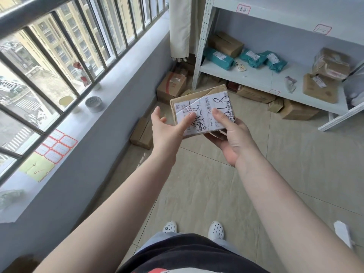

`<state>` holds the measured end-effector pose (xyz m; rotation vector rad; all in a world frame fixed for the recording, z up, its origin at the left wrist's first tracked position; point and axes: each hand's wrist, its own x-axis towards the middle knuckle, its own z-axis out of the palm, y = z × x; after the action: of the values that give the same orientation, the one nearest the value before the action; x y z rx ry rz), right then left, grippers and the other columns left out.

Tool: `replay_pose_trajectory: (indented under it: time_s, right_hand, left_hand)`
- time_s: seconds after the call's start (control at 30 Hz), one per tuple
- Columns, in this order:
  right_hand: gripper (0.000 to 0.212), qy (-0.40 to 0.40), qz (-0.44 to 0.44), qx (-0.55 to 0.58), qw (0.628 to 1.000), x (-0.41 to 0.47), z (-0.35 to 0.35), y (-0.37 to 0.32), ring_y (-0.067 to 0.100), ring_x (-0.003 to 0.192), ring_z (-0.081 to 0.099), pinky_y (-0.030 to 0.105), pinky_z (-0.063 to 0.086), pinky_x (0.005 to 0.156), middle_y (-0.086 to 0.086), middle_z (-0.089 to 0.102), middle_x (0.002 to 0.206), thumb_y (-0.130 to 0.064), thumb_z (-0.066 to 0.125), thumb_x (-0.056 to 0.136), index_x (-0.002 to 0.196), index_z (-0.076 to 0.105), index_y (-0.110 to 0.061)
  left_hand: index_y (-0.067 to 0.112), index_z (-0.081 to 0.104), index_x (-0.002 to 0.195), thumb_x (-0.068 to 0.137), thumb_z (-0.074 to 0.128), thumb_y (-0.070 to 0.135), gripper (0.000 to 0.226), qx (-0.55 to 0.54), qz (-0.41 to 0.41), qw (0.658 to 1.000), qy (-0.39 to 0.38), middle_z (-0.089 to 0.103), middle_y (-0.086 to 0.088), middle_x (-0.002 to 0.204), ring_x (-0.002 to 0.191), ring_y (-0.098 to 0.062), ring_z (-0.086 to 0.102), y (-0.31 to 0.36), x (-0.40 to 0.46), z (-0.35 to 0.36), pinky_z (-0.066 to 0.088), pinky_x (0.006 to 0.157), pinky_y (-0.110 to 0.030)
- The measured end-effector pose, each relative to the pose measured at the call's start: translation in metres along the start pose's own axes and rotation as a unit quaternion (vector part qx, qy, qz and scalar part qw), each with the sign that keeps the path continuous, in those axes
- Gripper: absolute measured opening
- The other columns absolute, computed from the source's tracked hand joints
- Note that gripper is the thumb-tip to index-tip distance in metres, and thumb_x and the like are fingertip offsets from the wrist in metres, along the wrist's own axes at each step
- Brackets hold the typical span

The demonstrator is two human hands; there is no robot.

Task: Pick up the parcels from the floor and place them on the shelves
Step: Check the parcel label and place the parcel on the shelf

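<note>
Since the small cardboard parcel (202, 109) sits flat and dented in mid-air above the floor (216, 184), short of the shelf (256, 77), it looks light, fairly stiff, best gripped by its edges; right hand (231, 136) cups it from below, thumb pressed on the label; left hand (167, 127) spread, fingertips touching the near-left corner.

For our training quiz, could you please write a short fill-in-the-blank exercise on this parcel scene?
1. The right hand holds a small cardboard parcel from ____.
2. The shipping label carries ____ marker scribbles.
3. The teal mailer bags lie on the ____.
4. The left hand is ____, fingertips touching the label.

Missing words: underneath; black; shelf; open
</note>
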<state>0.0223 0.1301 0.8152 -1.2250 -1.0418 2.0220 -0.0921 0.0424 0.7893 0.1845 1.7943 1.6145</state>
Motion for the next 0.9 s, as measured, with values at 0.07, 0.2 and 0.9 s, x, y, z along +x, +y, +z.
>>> replay_pose_trajectory:
  time_s: [0.07, 0.2, 0.9]
  right_hand:
    - [0.021, 0.003, 0.002, 0.037, 0.999, -0.001, 0.004, 0.001, 0.018, 0.080, 0.073, 0.038, 0.060, 0.087, 0.005, 0.075, 0.090, -0.018, 0.075, 0.082, 0.102, 0.068, -0.013]
    - [0.044, 0.001, 0.003, 0.055, 0.999, -0.001, 0.006, 0.004, 0.021, 0.088, 0.073, 0.040, 0.058, 0.090, 0.011, 0.075, 0.105, -0.020, 0.075, 0.083, 0.123, 0.064, -0.007]
    - [0.041, -0.002, 0.008, -0.032, 0.999, -0.005, 0.004, 0.009, 0.025, 0.094, 0.070, 0.044, 0.058, 0.091, 0.012, 0.073, 0.104, -0.028, 0.074, 0.084, 0.119, 0.067, -0.008]
  left_hand:
    - [0.029, 0.027, 0.156, 0.060, 0.087, 0.056, 0.116, -0.020, -0.043, 0.998, -0.035, 0.058, 0.002, 0.141, 0.125, -0.017, 0.061, -0.003, -0.001, 0.004, 0.049, 0.107, -0.044]
    - [0.015, 0.051, 0.141, 0.055, 0.087, 0.054, 0.101, -0.077, -0.065, 0.991, -0.089, 0.076, -0.002, 0.120, 0.110, -0.016, 0.072, -0.003, 0.004, 0.005, 0.059, 0.093, -0.040]
    - [0.025, 0.018, 0.155, 0.079, 0.084, 0.021, 0.101, -0.026, -0.028, 0.984, -0.171, 0.068, -0.011, 0.127, 0.106, -0.023, 0.073, 0.013, 0.007, -0.002, 0.059, 0.091, -0.054]
